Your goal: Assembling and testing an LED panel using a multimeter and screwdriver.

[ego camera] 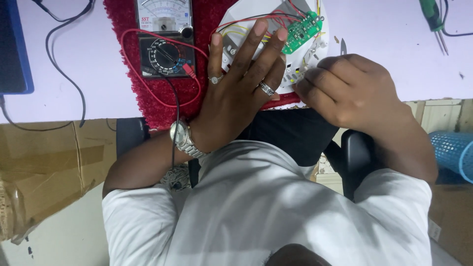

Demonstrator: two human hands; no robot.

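My left hand (236,93), wearing two rings and a silver wristwatch, lies flat with its fingers spread on a round white plastic housing (235,17). A green circuit board (301,30) with red and yellow wires sits in the housing, just past my fingertips. My right hand (350,91) is curled, and its fingertips are closed on the lower right rim of the housing; what lies under them is hidden. An analog multimeter (165,37) lies to the left of my left hand on a red mat (148,98). Its red lead (129,64) loops across the mat.
The lilac table (419,64) carries a green-handled screwdriver (432,17) at the far right, a black cable (64,74) and a dark blue-edged object (12,44) at the left. Below the table are cardboard (44,167), a black chair arm (357,157) and a blue mesh basket (453,152).
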